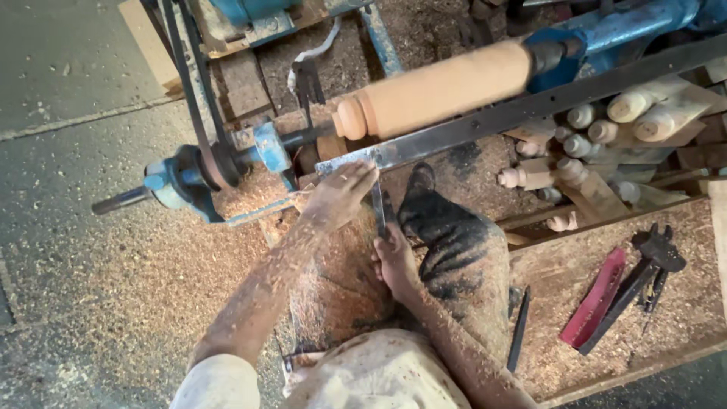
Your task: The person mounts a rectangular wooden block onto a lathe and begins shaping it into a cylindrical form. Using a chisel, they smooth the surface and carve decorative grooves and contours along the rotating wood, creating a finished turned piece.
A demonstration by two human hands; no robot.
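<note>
A round pale wooden spindle (439, 89) with a turned bead at its left end is mounted in a blue lathe (227, 163). A long dark metal tool rest bar (530, 106) runs just below it. My left hand (342, 193) rests on the left end of that bar, pressing down a metal chisel (379, 204) whose blade lies across the bar. My right hand (395, 261) grips the chisel's lower end near my knee. Both forearms are dusted with sawdust.
Several finished turned spindles (606, 129) lie stacked behind the bar at right. A red flat tool (594, 299), dark calipers (655, 257) and a thin dark chisel (519, 329) lie on a sawdust-covered board. A drive belt (193, 98) runs at left. Sawdust covers the concrete floor (76, 250).
</note>
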